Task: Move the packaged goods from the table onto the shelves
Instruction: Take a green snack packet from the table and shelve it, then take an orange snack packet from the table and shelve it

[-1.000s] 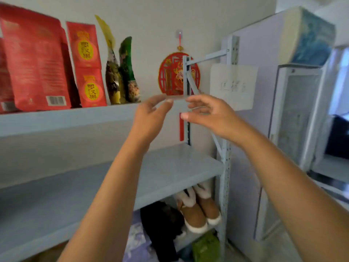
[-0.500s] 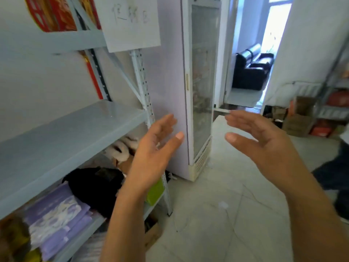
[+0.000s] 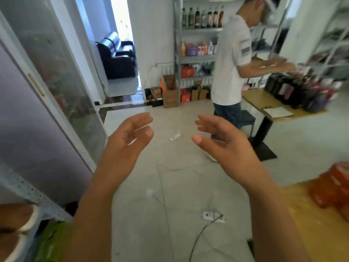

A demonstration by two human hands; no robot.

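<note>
Fingers (image 3: 143, 118) loosely curled and spread, holding nothing. My left hand (image 3: 128, 140) and right hand (image 3: 224, 142) hang palms-in over the tiled floor (image 3: 179, 176). A second ago they were up at the grey shelf beside red packets; the view has since swung off the rack (image 3: 24, 188), past the glass-door fridge (image 3: 62, 87), into the room. I read that as one delivery done and the return trip begun. The next red packaged goods (image 3: 332, 188) lie blurred on the wooden table (image 3: 309, 220), low to my right, well apart from both hands. The floor ahead is open, but a power strip (image 3: 213, 216) and its cable (image 3: 200, 235) lie near my path, and another person (image 3: 230, 59) stands by a farther table (image 3: 260, 103).
</note>
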